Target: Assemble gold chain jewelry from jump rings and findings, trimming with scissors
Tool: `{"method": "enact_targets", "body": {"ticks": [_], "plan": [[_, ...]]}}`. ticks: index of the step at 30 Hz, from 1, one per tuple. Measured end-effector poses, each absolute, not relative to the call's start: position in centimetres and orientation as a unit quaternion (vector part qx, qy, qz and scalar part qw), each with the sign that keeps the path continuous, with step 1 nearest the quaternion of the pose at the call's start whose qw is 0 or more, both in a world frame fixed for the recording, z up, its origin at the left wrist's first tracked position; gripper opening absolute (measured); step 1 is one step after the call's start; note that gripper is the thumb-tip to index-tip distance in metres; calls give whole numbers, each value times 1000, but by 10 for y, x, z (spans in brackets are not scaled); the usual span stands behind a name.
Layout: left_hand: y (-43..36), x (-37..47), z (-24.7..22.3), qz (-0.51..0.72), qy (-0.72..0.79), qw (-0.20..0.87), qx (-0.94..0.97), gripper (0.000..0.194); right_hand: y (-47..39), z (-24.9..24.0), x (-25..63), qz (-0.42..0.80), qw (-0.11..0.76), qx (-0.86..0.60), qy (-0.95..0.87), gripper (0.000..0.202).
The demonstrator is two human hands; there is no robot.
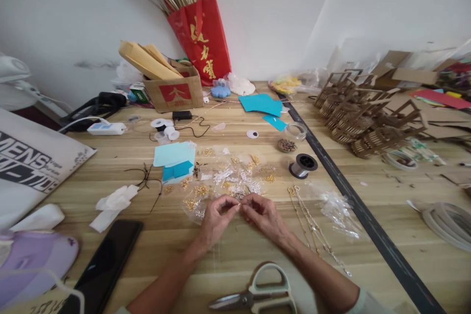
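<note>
My left hand (220, 217) and my right hand (262, 215) meet fingertip to fingertip above the table. Both are pinched closed around something tiny and pale that is too small to name. Just beyond the fingers lie small plastic bags of silver beads (239, 176) and gold beads (201, 190). A faint thin line, perhaps thread, shows below my left hand. Scissors (263, 292) with pale handles rest between my forearms. Gold and silver chains (311, 221) lie to the right of my right hand, near a spool of fine wire (303, 165).
On the left are a black phone (106, 260), crumpled white tissue (114, 203) and blue cards (174, 157). A jar of beads (289, 140) stands farther back. Small wooden baskets (360, 113) crowd the right, past a black strip (342, 186). A red bag (202, 39) leans against the wall.
</note>
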State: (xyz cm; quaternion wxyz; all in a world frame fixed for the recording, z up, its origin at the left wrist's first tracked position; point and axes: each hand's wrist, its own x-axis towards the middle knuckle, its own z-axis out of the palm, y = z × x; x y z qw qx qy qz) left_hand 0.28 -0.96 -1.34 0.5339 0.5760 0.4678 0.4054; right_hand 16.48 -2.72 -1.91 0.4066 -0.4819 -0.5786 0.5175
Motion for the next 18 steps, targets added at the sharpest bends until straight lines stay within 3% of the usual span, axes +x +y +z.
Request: {"method": "enact_targets", "body": {"ticks": [5,12,18], "plan": [[-8,2,-13,410,482,512,582,10,-27,-17,165,507,397,-487,-590,27],[-9,2,-18,408,474,527,576,10,-26,-11,164,592,402,-453,-531,32],[-9,2,-17,416,485,520,567,8,-25,-11,166,573,392,-457,-556,31]]}}
